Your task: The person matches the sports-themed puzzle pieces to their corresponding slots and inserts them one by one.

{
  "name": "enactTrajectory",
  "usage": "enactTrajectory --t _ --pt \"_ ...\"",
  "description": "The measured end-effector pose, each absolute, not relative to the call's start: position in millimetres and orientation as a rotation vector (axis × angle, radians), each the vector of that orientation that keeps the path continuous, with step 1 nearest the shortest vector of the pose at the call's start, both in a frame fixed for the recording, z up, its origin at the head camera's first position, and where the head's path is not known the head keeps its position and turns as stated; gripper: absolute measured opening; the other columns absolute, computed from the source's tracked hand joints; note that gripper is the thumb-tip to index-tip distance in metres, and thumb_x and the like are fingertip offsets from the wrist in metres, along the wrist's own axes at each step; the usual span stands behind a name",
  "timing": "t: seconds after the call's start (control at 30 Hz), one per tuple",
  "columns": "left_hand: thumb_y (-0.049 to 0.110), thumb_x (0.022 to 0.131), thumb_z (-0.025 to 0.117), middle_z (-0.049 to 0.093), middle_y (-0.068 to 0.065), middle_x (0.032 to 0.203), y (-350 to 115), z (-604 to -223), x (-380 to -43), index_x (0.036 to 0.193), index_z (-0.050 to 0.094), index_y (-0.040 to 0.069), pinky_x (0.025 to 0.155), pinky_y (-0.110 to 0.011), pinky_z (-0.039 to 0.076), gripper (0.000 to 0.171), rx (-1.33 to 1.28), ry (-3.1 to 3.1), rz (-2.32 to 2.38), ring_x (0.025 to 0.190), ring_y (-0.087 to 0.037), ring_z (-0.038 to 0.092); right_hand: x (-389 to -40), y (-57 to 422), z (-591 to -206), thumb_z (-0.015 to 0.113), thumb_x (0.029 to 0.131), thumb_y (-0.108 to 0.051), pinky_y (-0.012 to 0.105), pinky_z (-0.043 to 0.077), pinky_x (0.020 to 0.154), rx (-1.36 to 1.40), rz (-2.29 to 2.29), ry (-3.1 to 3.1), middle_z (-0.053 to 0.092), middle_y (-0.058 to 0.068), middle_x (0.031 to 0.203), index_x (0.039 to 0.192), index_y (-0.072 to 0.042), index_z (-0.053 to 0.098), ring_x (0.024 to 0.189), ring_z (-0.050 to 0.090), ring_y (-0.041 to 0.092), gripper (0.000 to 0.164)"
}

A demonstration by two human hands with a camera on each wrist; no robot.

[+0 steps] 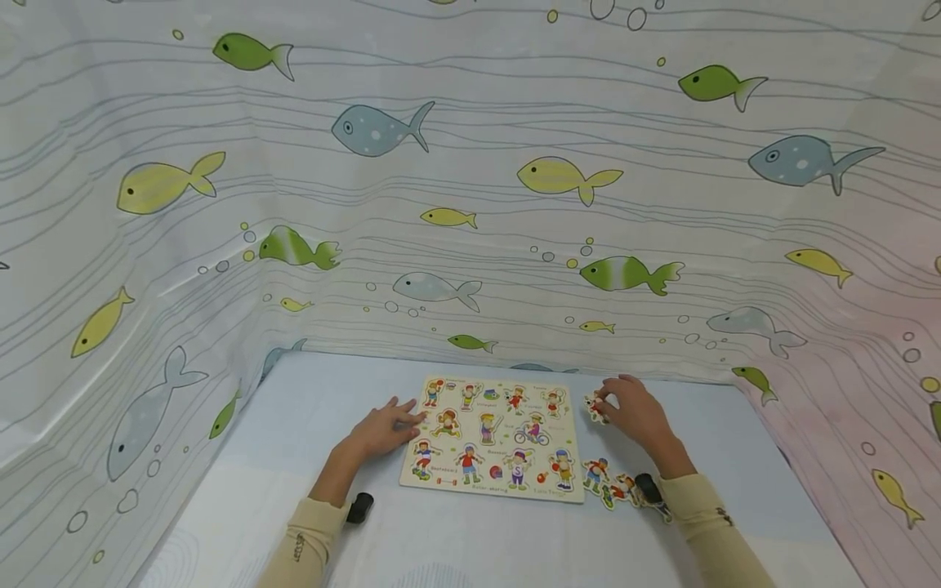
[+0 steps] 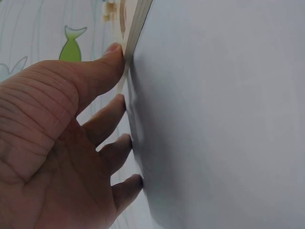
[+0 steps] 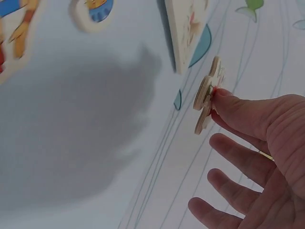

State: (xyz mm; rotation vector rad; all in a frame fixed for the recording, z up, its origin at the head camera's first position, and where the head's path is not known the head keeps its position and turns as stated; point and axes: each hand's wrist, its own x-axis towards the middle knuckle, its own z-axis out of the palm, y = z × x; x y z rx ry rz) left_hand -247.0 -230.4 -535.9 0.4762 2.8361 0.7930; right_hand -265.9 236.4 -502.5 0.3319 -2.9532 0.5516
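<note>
A flat wooden puzzle board (image 1: pixel 412 479) with cartoon sports figures lies on the table. My left hand (image 1: pixel 378 429) is at its left edge; in the left wrist view the thumb (image 2: pixel 110 59) touches the board's side and the other fingertips reach down to the table surface. Beyond the board's right edge, my right hand (image 1: pixel 639 412) pinches a small wooden puzzle piece (image 3: pixel 205 98) between thumb and index finger. The piece is held up off the table, seen nearly edge-on in the right wrist view, its other fingers spread apart.
Several loose puzzle pieces (image 1: pixel 597 474) lie in a cluster at the board's lower right, partly hidden beneath my right wrist. The table (image 1: pixel 470 539) has a pale cloth cover. A fish-patterned sheet (image 1: pixel 500 245) rises behind and on both sides.
</note>
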Motion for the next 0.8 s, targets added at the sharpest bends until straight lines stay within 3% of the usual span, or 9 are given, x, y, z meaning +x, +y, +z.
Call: enactTrajectory --t 0.37,0.6,0.8 --pt "0.025 0.095 0.066 0.044 -0.014 0.150 -229.7 -536.6 -244.3 0.128 0.067 0.012 0.112 -0.067 0.016 0.036 0.465 2.833 0.824 0.142 -0.047 0.024 -280.2 208.0 -507.2 0.077 0.087 -0.016 0.054 0.052 0.086 0.447 0.527 -2.903 0.068 0.010 0.115 0.091 -0.014 0.071 0.123 0.051 0.035 0.008" --pt "0.025 0.095 0.066 0.044 -0.014 0.149 -228.7 -536.4 -243.2 0.128 0.067 0.011 0.112 -0.068 0.016 0.035 0.457 2.838 0.818 0.142 -0.047 0.025 -284.2 191.4 -507.4 0.077 0.088 -0.018 0.054 0.053 0.086 0.491 0.541 -2.903 0.065 0.012 0.124 0.090 -0.015 0.071 0.126 0.050 0.037 0.007" --pt "0.025 0.095 0.067 0.045 -0.014 0.149 -228.2 -534.6 -243.8 0.127 0.067 0.011 0.111 -0.068 0.017 0.036 0.465 2.847 0.813 0.141 -0.047 0.025 -287.3 178.9 -505.0 0.077 0.088 -0.019 0.049 0.055 0.081 0.536 0.526 -2.881 0.068 0.008 0.114 0.089 -0.016 0.071 0.120 0.054 0.033 0.007"
